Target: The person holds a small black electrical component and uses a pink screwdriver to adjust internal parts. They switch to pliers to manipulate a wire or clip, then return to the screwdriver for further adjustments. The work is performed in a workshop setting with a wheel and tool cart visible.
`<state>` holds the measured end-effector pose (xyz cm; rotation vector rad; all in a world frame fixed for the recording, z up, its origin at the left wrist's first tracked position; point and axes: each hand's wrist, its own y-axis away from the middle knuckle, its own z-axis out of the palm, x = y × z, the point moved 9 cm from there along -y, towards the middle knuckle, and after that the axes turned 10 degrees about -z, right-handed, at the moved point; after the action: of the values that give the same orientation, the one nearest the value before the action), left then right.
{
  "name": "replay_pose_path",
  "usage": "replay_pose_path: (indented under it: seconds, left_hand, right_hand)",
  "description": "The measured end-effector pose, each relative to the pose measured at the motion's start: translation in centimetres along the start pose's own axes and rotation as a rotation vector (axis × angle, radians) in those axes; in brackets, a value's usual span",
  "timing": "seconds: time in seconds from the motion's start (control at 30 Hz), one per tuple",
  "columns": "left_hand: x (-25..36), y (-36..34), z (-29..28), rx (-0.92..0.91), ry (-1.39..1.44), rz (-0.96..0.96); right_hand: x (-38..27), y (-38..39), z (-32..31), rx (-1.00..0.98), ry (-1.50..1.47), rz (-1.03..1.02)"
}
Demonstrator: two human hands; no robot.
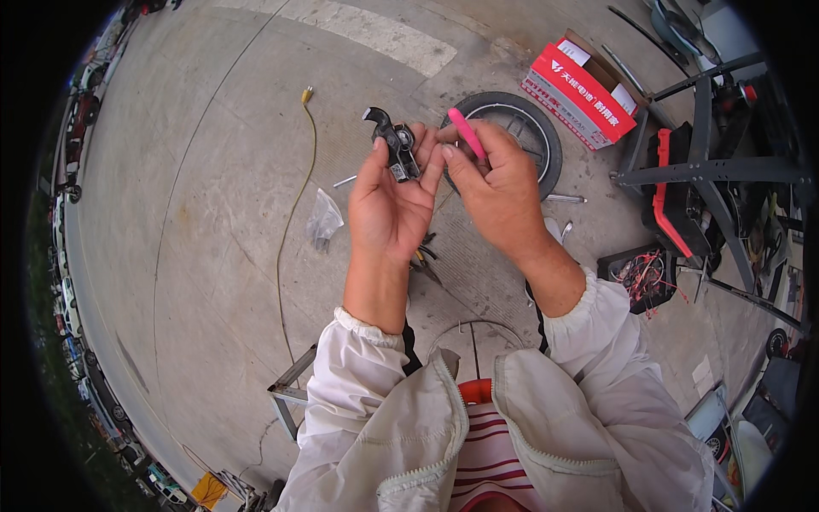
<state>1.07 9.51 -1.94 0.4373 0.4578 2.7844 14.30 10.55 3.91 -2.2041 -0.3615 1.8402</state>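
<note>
In my left hand (386, 209) lies a black mechanical part (397, 154) with a curved, hook-like arm at its top and a bright metal piece at its lower end. The thumb presses its left side while the fingers lie behind and beside it. My right hand (503, 192) is closed around a pink-handled tool (466, 133), whose handle slants up and left. Its thumb and fingertips meet close to my left fingertips. What sits in that pinch is too small to make out. The two hands are almost touching, above the concrete floor.
Beyond my right hand a wheel with a black tyre (550, 141) lies on the floor, near a red box (580, 92). A metal rack (708, 171) and a tray of wires (640, 277) stand right. Left are a yellow cord (299, 200) and plastic bag (324, 218); pliers (425, 260) lie below.
</note>
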Motion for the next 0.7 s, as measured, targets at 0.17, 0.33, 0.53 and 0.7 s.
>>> replay_pose_path:
  seconds: [0.17, 0.33, 0.53, 0.7]
  left_hand:
    - [0.2, 0.3, 0.6, -0.051, 0.041, 0.003]
    - [0.2, 0.5, 1.3, -0.129, 0.084, 0.002]
    - [0.0, 0.5, 1.5, -0.134, 0.002, 0.014]
    - [-0.1, 0.4, 1.3, -0.075, -0.097, 0.023]
  right_hand:
    - [-1.4, -0.1, 0.7, -0.085, 0.129, -0.081]
    - [-1.9, 0.1, 1.5, -0.163, 0.211, -0.134]
    - [-1.7, 0.3, 1.9, -0.189, 0.247, -0.130]
    - [-1.5, 0.3, 1.8, -0.217, 0.322, -0.115]
